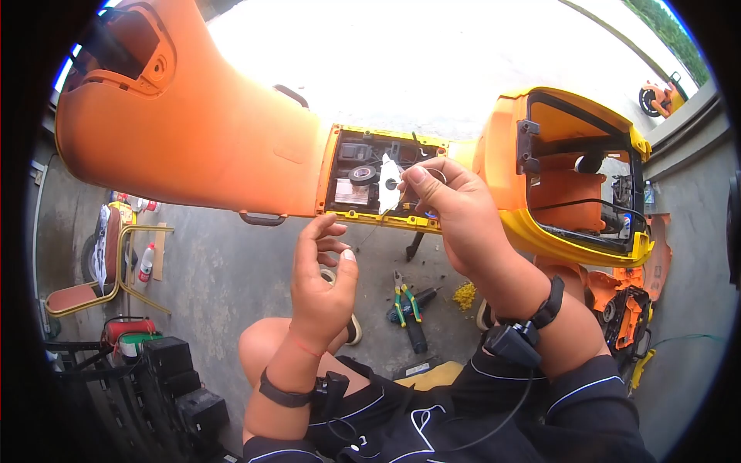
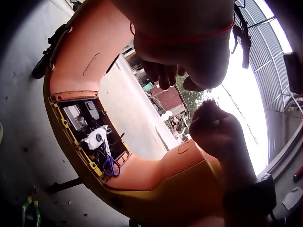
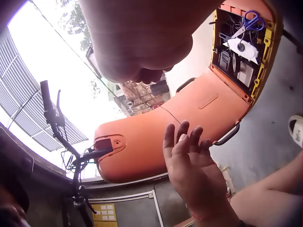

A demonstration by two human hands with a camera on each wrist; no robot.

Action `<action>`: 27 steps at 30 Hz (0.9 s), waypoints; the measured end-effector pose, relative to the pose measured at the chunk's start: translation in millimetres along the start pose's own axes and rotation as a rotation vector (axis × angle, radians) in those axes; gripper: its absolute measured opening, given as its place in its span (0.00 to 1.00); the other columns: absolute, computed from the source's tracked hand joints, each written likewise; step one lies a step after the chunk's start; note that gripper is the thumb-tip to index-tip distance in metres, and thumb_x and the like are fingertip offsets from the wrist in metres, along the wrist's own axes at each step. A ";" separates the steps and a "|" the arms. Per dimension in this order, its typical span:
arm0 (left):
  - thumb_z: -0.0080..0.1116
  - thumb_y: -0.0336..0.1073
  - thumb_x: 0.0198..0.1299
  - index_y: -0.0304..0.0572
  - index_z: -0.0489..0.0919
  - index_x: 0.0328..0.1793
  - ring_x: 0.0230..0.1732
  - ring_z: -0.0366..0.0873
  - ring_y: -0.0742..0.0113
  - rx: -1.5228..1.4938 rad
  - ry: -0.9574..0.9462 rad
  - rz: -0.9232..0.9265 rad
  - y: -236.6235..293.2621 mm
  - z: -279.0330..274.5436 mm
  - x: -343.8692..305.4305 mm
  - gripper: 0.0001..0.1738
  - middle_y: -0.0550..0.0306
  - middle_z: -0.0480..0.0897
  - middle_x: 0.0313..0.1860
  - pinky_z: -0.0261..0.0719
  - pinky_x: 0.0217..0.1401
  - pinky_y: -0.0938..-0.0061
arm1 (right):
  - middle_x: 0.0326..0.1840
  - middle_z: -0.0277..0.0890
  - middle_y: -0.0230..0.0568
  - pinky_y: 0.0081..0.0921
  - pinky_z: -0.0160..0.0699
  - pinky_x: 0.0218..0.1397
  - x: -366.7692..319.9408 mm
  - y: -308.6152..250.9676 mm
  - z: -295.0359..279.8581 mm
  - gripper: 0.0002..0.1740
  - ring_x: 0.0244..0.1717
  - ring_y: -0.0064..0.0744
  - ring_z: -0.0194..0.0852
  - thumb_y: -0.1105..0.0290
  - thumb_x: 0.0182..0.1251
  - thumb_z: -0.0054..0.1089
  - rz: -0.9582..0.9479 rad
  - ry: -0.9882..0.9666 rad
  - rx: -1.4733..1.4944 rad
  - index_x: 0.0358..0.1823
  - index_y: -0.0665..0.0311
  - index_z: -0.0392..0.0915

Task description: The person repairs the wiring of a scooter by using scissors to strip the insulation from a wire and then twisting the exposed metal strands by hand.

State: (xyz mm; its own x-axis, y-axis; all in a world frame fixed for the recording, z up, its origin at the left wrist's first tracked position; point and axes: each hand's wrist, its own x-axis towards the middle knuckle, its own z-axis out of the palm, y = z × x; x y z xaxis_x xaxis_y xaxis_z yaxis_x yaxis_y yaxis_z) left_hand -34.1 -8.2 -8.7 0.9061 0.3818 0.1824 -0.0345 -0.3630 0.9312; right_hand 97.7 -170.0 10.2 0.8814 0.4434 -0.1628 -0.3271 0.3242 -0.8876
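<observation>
My right hand (image 1: 463, 208) is raised over the open compartment (image 1: 332, 166) of an orange and yellow scooter body. Its thumb and forefinger pinch a thin wire-like strand, mostly hidden by the fingers. To its left, my left hand (image 1: 324, 266) hangs in front of the compartment's near edge with fingers loosely bent and nothing visible in them. In the compartment lie a white flat piece (image 1: 390, 185) with a dark round centre and a roll of black tape (image 1: 363, 175). Scissors with blue handles (image 2: 111, 166) rest there too, hidden behind my right hand in the head view.
Pliers with green-yellow handles (image 1: 406, 297) and a power drill (image 1: 417, 332) lie on the floor near a heap of yellow bits (image 1: 465, 295). A chair (image 1: 116, 266) stands left, black boxes (image 1: 174, 370) below it. Orange body parts (image 1: 617, 297) are piled right.
</observation>
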 end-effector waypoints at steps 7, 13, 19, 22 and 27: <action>0.56 0.30 0.74 0.37 0.80 0.66 0.58 0.80 0.70 -0.205 -0.061 -0.029 -4.2 -8.0 9.2 0.17 0.55 0.85 0.56 0.75 0.60 0.73 | 0.45 0.86 0.31 0.24 0.75 0.54 -4.1 6.6 3.9 0.08 0.47 0.20 0.78 0.65 0.77 0.69 0.051 -0.126 -0.105 0.47 0.62 0.86; 0.62 0.34 0.74 0.36 0.85 0.60 0.47 0.83 0.73 -0.277 -0.160 -0.138 -0.3 5.6 9.9 0.13 0.58 0.89 0.47 0.77 0.56 0.74 | 0.43 0.85 0.35 0.24 0.80 0.52 -14.1 14.7 10.5 0.09 0.46 0.22 0.80 0.70 0.75 0.68 0.057 -0.194 -0.203 0.46 0.70 0.86; 0.62 0.33 0.74 0.33 0.85 0.55 0.46 0.82 0.74 -0.377 -0.226 -0.292 1.6 4.4 11.7 0.11 0.59 0.87 0.44 0.79 0.56 0.75 | 0.40 0.85 0.35 0.25 0.80 0.47 -10.3 31.7 4.8 0.08 0.42 0.21 0.80 0.71 0.75 0.67 -0.078 -0.251 -0.292 0.43 0.70 0.85; 0.60 0.32 0.73 0.34 0.84 0.49 0.47 0.80 0.73 -0.504 -0.224 -0.319 -2.5 6.3 12.5 0.08 0.59 0.85 0.43 0.77 0.56 0.74 | 0.37 0.85 0.34 0.25 0.79 0.43 -14.1 30.1 8.7 0.08 0.38 0.20 0.78 0.71 0.77 0.65 0.001 -0.215 -0.195 0.43 0.71 0.85; 0.56 0.29 0.70 0.36 0.81 0.43 0.47 0.77 0.72 -0.672 -0.250 -0.388 -9.9 7.8 13.7 0.06 0.60 0.83 0.41 0.75 0.57 0.73 | 0.32 0.83 0.34 0.23 0.78 0.39 -17.7 34.1 13.9 0.09 0.34 0.19 0.77 0.73 0.79 0.62 0.009 -0.185 -0.129 0.40 0.71 0.83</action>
State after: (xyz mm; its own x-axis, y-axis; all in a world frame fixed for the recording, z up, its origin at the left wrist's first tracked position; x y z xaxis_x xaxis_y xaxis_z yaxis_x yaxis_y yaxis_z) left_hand -18.0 -6.0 -17.9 0.9702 0.1454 -0.1937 0.1273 0.3743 0.9185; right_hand 66.3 -155.2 -11.2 0.7974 0.5951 -0.0997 -0.2776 0.2151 -0.9363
